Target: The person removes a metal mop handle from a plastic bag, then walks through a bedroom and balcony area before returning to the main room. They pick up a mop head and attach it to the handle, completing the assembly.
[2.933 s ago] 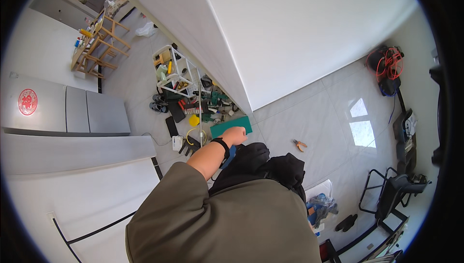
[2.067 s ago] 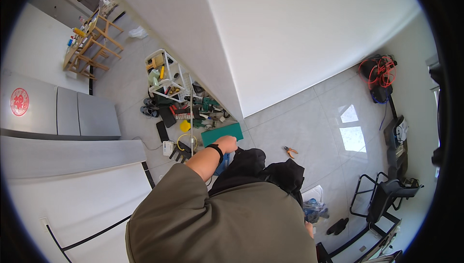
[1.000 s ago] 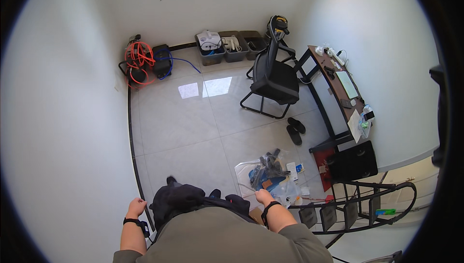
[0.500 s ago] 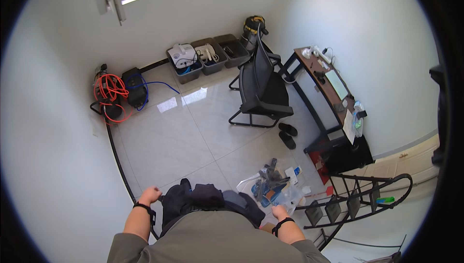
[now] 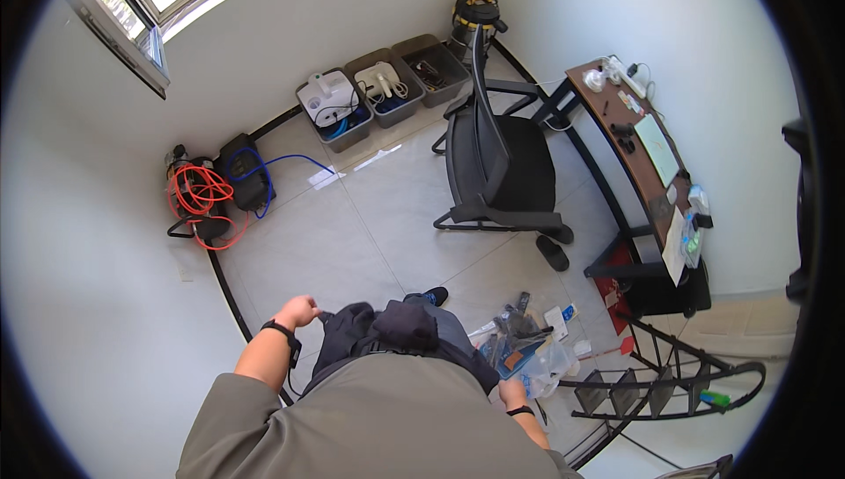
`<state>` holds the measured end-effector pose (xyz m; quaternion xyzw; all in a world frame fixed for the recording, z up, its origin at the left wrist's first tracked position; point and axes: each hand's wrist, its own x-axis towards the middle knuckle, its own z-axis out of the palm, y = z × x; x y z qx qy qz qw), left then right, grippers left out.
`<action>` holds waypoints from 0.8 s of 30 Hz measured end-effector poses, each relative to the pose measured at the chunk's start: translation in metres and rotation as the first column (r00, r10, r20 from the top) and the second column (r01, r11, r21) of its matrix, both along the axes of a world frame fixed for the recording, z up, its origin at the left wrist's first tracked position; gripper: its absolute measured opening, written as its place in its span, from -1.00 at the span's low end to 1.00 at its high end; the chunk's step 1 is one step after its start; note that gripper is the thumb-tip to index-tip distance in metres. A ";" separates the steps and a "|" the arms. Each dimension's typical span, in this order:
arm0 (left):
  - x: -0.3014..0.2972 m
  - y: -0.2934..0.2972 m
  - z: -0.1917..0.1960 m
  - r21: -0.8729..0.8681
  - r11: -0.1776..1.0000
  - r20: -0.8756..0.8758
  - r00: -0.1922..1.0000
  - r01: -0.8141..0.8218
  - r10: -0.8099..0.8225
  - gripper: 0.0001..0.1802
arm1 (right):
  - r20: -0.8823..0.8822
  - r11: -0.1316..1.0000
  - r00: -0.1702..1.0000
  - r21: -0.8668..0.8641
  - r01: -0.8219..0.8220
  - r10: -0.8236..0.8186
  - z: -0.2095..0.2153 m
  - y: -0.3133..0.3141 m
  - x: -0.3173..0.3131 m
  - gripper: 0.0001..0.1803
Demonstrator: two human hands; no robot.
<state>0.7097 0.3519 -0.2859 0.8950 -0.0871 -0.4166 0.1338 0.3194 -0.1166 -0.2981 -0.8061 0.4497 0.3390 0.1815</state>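
The person is standing and looking down at a dark bag (image 5: 387,338) that is hanging in front of their body, above the tiled floor (image 5: 352,224). The left hand (image 5: 297,311) is closing in a fist on the bag's left edge, maybe on a strap. The right hand (image 5: 512,394) is sitting low by the bag's right side, next to a clear plastic box of small things (image 5: 528,351) on the floor. I cannot tell if its fingers are spread or pinching anything.

It looks like the person is busy holding the bag up and getting it steady. The next move would need a good grip from both hands, so the bag is not tipping.

A black chair (image 5: 497,158) is standing well apart, and a brown bench (image 5: 629,140) is by the wall.
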 end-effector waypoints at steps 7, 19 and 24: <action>0.098 -0.065 0.020 0.053 0.981 -0.061 0.980 -0.188 0.191 -0.65 | 0.097 0.996 0.994 0.071 -0.052 0.045 -0.003 -0.113 0.101 -0.51; 0.330 -0.167 -0.025 -0.044 0.994 -0.155 0.983 0.098 -0.103 -0.62 | -0.094 0.966 0.975 -0.182 0.183 -0.202 0.026 -0.074 0.130 -0.60; 0.389 -0.202 -0.032 -0.110 0.986 -0.172 0.975 0.122 -0.140 -0.63 | -0.111 0.939 0.946 -0.203 0.278 -0.305 0.086 -0.031 0.181 -0.64</action>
